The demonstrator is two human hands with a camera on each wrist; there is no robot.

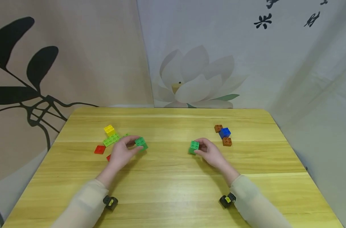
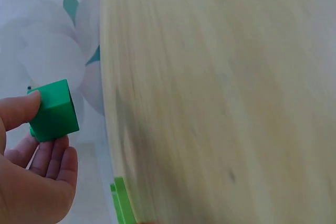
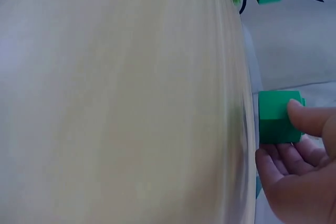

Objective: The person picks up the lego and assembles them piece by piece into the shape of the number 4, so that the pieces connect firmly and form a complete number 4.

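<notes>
My left hand pinches a green toy brick between thumb and fingers, left of the table's middle. In the left wrist view that green brick shows smooth sides, with the thumb on one face and fingers beneath. My right hand holds a second green brick right of the middle, its studs facing up. The right wrist view shows this brick gripped by the thumb and fingers. A gap separates the two bricks. Both appear raised over the table, with shadows below.
Beside the left hand lie a yellow brick, a lime green brick and a red piece; another red piece is partly hidden. On the right, a blue brick lies between two brown bricks. A printed curtain hangs behind the table.
</notes>
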